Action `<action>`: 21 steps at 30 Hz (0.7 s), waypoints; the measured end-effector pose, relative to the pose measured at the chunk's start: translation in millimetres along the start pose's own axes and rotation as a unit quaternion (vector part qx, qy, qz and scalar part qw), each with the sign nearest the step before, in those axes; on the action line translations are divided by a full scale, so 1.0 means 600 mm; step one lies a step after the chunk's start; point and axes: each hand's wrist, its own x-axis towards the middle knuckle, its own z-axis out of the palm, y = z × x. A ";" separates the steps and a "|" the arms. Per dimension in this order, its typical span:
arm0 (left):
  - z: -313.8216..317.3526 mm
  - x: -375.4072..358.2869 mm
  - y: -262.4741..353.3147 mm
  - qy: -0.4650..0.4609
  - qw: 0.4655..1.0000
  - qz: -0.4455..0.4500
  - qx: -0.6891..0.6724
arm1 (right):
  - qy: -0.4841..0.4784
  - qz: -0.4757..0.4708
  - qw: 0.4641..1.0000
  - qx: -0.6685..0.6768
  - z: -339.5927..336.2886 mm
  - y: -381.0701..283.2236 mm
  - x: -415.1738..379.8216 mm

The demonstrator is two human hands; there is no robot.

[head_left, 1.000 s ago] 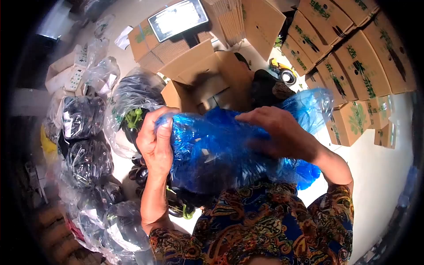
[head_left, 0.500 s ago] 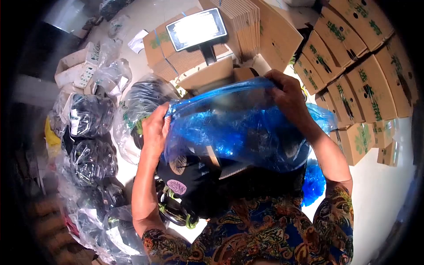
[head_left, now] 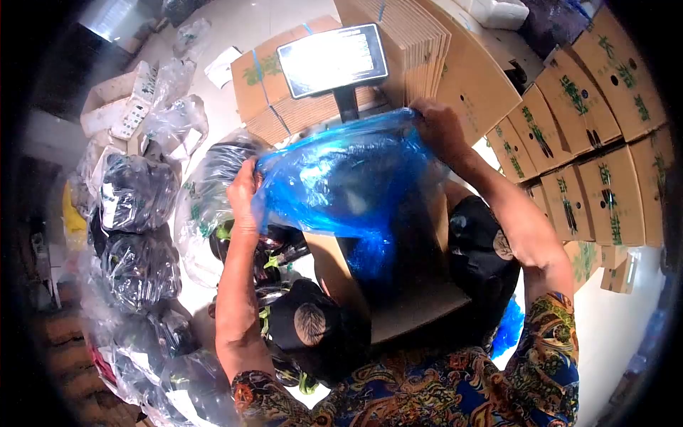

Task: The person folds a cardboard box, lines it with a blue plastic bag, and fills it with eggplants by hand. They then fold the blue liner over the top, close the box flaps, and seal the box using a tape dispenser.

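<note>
Two bare hands at work over an open carton, seen from the head. Nearest is a patterned top (head_left: pixel 434 391) in dark blue, orange and cream; beyond its hem, the knees of dark trousers (head_left: pixel 341 341) stand apart, each marked by a round leaf-like patch. On the floor to the right, just beside the right knee, lies a bunched piece of blue film (head_left: pixel 507 329). To the left, loose dark eggplants (head_left: pixel 284 249) with green caps lie beside and beyond the left knee. Between the knees stands the cardboard carton (head_left: pixel 420 311), its near flap folded out towards the person. Above the carton's far part is the blue bag (head_left: pixel 334 178), thin and translucent, its rim stretched from side to side and its lower part hanging into the carton. The left hand (head_left: pixel 245 188) is closed on the left end of the rim; the right hand (head_left: pixel 440 129), in shadow and somewhat blurred, appears closed on the right end. Along the left lie clear-wrapped packs (head_left: pixel 139 188) with dark contents. At the right rise stacked printed boxes (head_left: pixel 612 188). Beyond the bag stands a lit display (head_left: pixel 334 60) on a post, with flattened cartons (head_left: pixel 284 75) behind it; at far left is a white crate (head_left: pixel 117 103)
</note>
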 end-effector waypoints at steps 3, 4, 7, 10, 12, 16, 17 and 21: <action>0.050 -0.033 -0.042 -0.083 0.993 -0.080 0.000 | -0.075 -0.001 0.997 0.022 0.046 0.037 -0.018; 0.057 -0.045 -0.021 -0.102 0.987 -0.111 -0.058 | -0.109 0.002 0.992 0.063 0.052 0.045 -0.026; 0.113 -0.123 -0.040 -0.077 0.966 -0.115 -0.218 | -0.152 0.034 0.980 0.123 0.044 0.071 -0.059; 0.105 -0.199 -0.030 -0.077 0.965 -0.179 -0.178 | -0.140 0.068 0.988 0.006 0.006 0.106 -0.088; 0.098 -0.259 -0.072 -0.097 0.927 -0.250 -0.262 | -0.036 0.084 0.994 -0.052 -0.027 0.112 -0.088; 0.005 -0.275 -0.060 -0.029 0.737 -0.460 -0.494 | 0.052 0.110 0.993 0.004 -0.116 0.016 -0.074; -0.019 -0.263 -0.040 -0.013 0.755 -0.437 -0.489 | 0.065 0.066 0.996 -0.006 -0.123 -0.013 -0.073; -0.076 -0.169 0.064 -0.050 0.921 -0.229 -0.312 | -0.015 -0.061 0.993 -0.101 -0.125 -0.070 -0.077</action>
